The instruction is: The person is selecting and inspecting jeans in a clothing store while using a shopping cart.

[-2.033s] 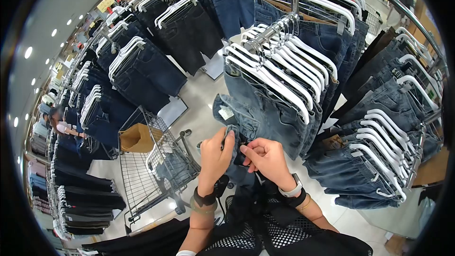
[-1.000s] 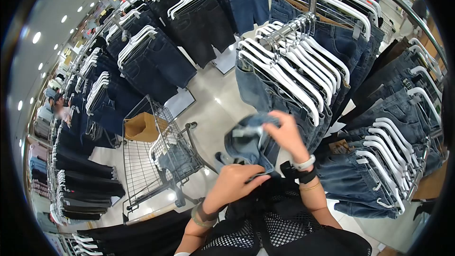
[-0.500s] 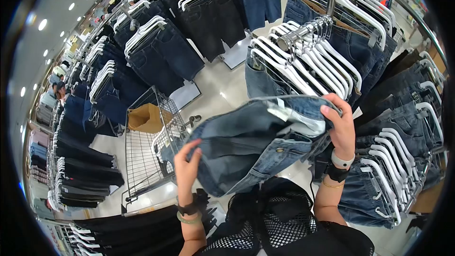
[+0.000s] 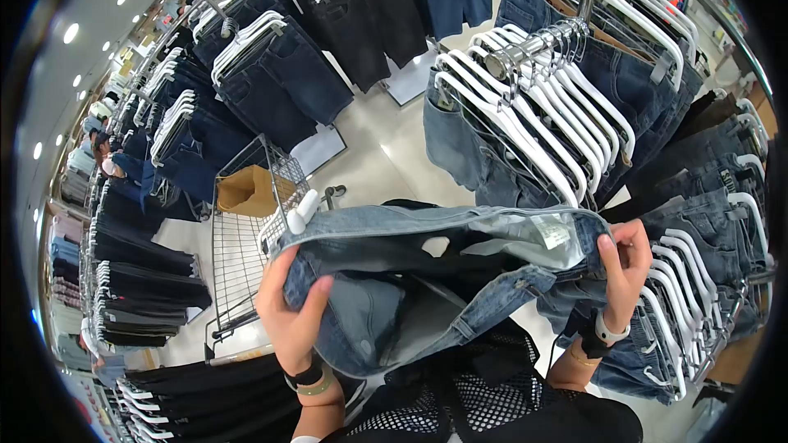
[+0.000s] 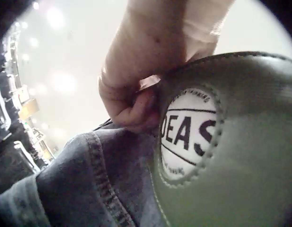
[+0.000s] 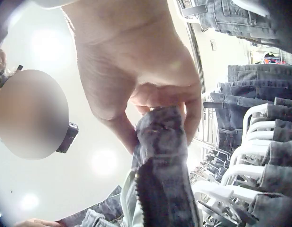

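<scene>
In the head view, faded blue denim shorts are spread wide at the waist, with the inside and a pale inner label showing. My left hand pinches one end of the waistband between thumb and fingers. At the opposite end, my right hand grips the waistband, which the right wrist view shows as a folded denim edge with a zip beside it. Their legs are hidden below. An olive leather-like piece with a round white label covers part of the denim in the left wrist view.
A wire shopping cart stands at the left, holding a brown paper bag. Close on the right are racks of denim on white hangers. Dark shorts hang on racks behind, and black trousers hang at the lower left.
The shorts, bunched between my hands at first, have been turned and pulled wide at the waist. My right hand has moved right and my left hand left, each now at one end.
</scene>
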Available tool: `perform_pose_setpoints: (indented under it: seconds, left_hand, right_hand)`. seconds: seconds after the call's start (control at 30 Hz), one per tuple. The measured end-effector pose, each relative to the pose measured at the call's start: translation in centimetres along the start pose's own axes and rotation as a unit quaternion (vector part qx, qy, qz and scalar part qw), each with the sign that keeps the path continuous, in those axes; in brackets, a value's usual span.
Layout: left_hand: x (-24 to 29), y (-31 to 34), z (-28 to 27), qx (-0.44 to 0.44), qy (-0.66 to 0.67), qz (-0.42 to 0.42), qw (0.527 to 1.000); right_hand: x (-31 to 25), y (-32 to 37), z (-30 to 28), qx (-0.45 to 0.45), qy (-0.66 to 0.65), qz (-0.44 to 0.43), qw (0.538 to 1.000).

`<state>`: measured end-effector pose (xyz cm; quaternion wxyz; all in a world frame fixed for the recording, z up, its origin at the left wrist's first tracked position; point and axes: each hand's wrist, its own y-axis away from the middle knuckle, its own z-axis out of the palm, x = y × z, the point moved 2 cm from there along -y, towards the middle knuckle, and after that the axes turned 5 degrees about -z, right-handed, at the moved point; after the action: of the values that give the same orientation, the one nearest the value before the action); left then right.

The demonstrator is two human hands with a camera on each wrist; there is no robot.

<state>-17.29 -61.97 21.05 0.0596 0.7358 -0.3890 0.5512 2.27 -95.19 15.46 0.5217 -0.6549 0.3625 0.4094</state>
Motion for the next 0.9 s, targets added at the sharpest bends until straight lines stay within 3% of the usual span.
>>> perform_pose_setpoints:
  seconds: [0.07, 0.23, 0.37, 0.43, 0.53, 0.57, 0.63, 0.67, 0.73, 0.77, 0.8, 0.83, 0.9]
  left_hand:
    - [0.5, 1.4, 0.0, -0.005, -0.011, 0.019, 1.0]
    - [3.6, 2.2, 2.1, -0.088, -0.04, 0.094, 0.991]
    - [4.9, 1.1, 3.6, -0.161, -0.075, 0.164, 0.97]
    - [5.4, 1.1, 3.9, -0.145, -0.073, 0.151, 0.975]
    - [5.9, 0.8, 3.7, -0.13, -0.082, 0.12, 0.981]
    - [5.8, 0.8, 3.6, -0.127, -0.084, 0.123, 0.981]
    - [5.2, 0.6, 3.5, -0.134, -0.106, 0.167, 0.971]
    - [4.8, 0.4, 3.9, -0.117, -0.124, 0.204, 0.964]
    - [3.8, -0.1, 4.0, -0.114, -0.178, 0.212, 0.954]
    - [3.2, -0.2, 4.1, -0.114, -0.23, 0.214, 0.942]
    - [2.6, -0.5, 4.6, -0.157, -0.248, 0.223, 0.93]
    - [1.9, -0.3, 5.3, -0.181, -0.258, 0.226, 0.922]
    - [-1.1, 0.6, 6.8, -0.242, -0.286, 0.214, 0.902]
  right_hand:
    - [-1.4, 0.2, 0.7, -0.001, 0.038, -0.005, 0.999]
    - [-1.6, -1.6, 4.5, -0.163, 0.237, -0.135, 0.948]
    - [-2.0, -2.9, 6.6, -0.228, 0.281, -0.204, 0.909]
    - [-1.3, -2.4, 7.4, -0.273, 0.277, -0.244, 0.888]
    - [-0.5, -1.2, 9.4, -0.329, 0.156, -0.214, 0.906]
    - [-0.7, -0.6, 10.4, -0.345, 0.105, -0.167, 0.918]
    - [0.9, 0.4, 11.3, -0.39, 0.131, -0.147, 0.9]
    - [1.1, 0.4, 11.3, -0.351, 0.17, -0.146, 0.909]
    - [0.2, -1.4, 9.3, -0.198, 0.105, -0.116, 0.968]
    - [-0.1, -2.6, 7.7, -0.135, 0.109, -0.062, 0.983]
    - [-0.4, -3.5, 6.5, -0.068, 0.03, -0.053, 0.996]
    - [-0.9, -4.1, 5.7, -0.04, -0.016, -0.052, 0.998]
    - [-2.7, -4.5, 4.7, -0.041, 0.009, -0.061, 0.997]
